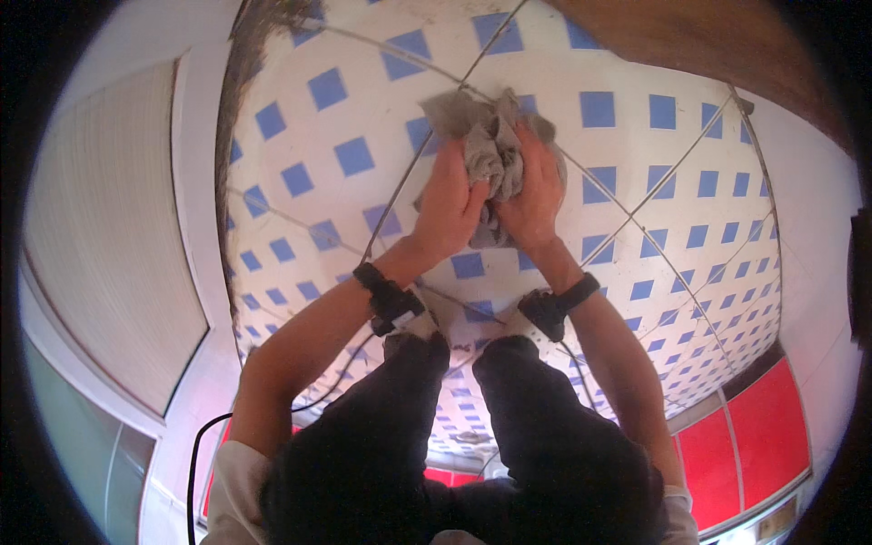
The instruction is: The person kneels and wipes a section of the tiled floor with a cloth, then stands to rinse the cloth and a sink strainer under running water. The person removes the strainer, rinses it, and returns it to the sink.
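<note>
A crumpled grey cloth point(494, 153) is bunched between my two hands, low over or on the tiled floor point(409, 102) with its blue squares. My left hand point(449, 197) grips the cloth from its left side, the thumb pressed against the folds. From the other side my right hand point(535, 191) holds it, fingers partly sunk in the fabric. Both wrists wear black straps with small devices, and black cables run from them. Whether the cloth touches the floor under my hands is hidden.
My legs and feet in dark trousers stand below my hands. A white-framed door or panel point(116, 225) rises at the left. Red panels point(763, 436) stand at the lower right, and a brown surface point(715, 41) overhangs the upper right. The black cable point(194, 470) runs at the lower left.
</note>
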### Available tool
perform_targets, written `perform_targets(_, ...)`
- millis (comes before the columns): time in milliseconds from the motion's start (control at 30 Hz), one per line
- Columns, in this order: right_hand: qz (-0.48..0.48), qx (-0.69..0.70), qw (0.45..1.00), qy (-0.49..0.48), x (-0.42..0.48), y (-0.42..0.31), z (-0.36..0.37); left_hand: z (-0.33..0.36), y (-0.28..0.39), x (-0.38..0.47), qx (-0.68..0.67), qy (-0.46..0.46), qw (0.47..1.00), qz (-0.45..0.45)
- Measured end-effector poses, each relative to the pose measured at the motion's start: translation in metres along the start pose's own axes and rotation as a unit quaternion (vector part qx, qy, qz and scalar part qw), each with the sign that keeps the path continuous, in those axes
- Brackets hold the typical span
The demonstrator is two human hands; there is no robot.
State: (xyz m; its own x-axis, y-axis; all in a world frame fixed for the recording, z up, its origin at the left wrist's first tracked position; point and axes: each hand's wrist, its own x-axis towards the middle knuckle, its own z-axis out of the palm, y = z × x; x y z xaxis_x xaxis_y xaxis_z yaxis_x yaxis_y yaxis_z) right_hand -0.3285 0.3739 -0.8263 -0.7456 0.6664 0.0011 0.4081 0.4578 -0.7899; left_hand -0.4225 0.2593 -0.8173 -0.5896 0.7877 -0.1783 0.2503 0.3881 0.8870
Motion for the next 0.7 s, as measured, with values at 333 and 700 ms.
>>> perform_targets(333,0.243,0.225,0.937,-0.113,-0.052,-0.104,-0.107,-0.057,0.141,-0.034,-0.011,-0.107,0.992,-0.071)
perform_targets(700,0.278,0.165,0.911,-0.258,-0.104,-0.332,-0.4,-0.132,0.467,-0.166,-0.093,-0.065,0.993,-0.036)
